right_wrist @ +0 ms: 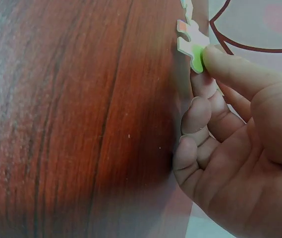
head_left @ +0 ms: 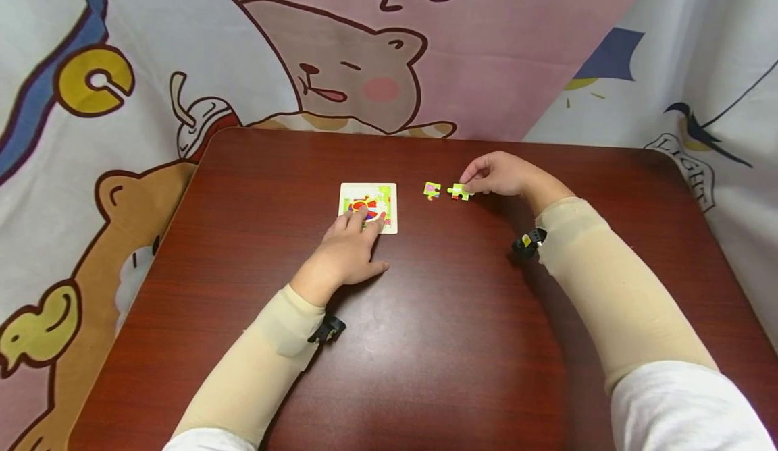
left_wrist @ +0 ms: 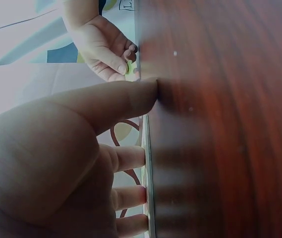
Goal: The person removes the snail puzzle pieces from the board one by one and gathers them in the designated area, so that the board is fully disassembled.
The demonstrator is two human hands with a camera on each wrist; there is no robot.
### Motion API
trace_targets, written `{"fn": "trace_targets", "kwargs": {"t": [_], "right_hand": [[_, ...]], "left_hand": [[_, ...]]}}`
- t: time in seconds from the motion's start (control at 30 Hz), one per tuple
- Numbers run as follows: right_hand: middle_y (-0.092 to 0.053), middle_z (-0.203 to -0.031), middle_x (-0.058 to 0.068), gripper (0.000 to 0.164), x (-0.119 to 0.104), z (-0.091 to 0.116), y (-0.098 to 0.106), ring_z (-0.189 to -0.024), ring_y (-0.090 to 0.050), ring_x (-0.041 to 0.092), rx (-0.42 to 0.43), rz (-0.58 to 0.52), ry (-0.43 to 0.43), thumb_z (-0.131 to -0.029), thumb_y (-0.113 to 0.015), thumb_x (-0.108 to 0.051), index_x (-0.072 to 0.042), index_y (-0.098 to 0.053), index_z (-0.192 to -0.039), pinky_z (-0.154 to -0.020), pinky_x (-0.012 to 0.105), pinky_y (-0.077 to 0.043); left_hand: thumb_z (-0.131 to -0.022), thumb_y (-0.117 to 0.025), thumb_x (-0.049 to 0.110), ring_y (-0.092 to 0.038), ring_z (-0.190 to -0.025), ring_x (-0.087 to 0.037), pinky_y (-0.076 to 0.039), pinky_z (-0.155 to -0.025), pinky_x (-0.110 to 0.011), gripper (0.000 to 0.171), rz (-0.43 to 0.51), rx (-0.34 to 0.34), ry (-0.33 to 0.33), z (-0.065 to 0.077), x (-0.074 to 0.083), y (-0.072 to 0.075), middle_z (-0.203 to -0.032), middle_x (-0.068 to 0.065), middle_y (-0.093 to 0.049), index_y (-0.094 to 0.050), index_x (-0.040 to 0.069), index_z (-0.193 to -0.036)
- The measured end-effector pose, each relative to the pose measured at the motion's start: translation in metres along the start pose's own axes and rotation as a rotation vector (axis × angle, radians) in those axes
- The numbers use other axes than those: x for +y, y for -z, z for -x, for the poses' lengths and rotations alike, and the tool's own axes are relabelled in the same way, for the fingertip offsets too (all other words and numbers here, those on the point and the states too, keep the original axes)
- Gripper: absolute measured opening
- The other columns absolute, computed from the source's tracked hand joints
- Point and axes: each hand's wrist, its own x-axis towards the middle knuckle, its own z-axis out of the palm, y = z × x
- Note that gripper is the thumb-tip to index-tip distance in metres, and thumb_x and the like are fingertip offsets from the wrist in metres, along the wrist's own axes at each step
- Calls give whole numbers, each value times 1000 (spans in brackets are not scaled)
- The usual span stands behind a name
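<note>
A square jigsaw puzzle board (head_left: 394, 198) with a pale rim and a colourful picture lies on the table. My left hand (head_left: 348, 252) rests on its near edge with fingers spread and extended; the thumb touches the tabletop, as the left wrist view shows. My right hand (head_left: 501, 174) pinches a green puzzle piece (head_left: 458, 192) between thumb and fingers; in the right wrist view this piece (right_wrist: 193, 44) is tilted, its other fingers curled below. Just left of it, a second puzzle piece (head_left: 432, 190) with a pink spot lies apart from the board. Part of the board's picture is hidden under my left fingers.
The dark red-brown wooden table (head_left: 425, 343) has rounded far corners. Behind it hangs a cloth (head_left: 486, 52) printed with cartoon animals, close to the far edge. Black wrist cameras sit on both wrists.
</note>
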Motion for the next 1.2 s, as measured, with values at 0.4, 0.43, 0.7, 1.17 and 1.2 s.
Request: {"fn": "trace_targets", "kwargs": {"t": [0.4,0.43,0.7,1.17,1.2], "right_hand": [[-68,-85,3,13,4,-5,-5,-76,-56,16,42,35,12,-97,-77,-9,-3,-78,-109,-67,28,-44],[-68,-85,3,13,4,-5,-6,-77,-55,16,46,40,10,-96,-77,-8,-3,-79,-108,-68,29,-44],[-68,-85,1,12,3,-7,-10,-84,-55,19,60,91,11,-96,-77,-9,-7,-80,-107,-75,33,-44],[-68,-89,4,15,1,-7,-9,-84,-57,17,58,117,-6,-96,-78,-13,-4,-77,-108,-77,34,-45],[-68,-89,4,15,1,-7,-9,-84,-57,17,59,116,-7,-96,-78,-13,-4,-77,-108,-77,33,-45]], "left_hand": [[-99,-71,52,-21,-156,-46,-23,-126,-56,87,-4,-7,4,-1,0,0,-173,-21,-21,-35,13,-167],[-99,-71,52,-21,-156,-46,-23,-126,-56,87,-4,-8,4,-1,0,0,-173,-21,-21,-35,13,-167],[-99,-71,52,-22,-156,-46,-24,-126,-56,88,-2,-8,2,-1,-2,-2,-172,-22,-22,-33,14,-168],[-99,-70,51,-22,-155,-45,-25,-125,-56,88,9,-12,5,-1,-2,0,-172,-22,-22,-32,14,-169],[-99,-70,51,-22,-155,-45,-25,-125,-56,88,11,-12,4,-1,-2,0,-172,-22,-22,-32,14,-169]]}}
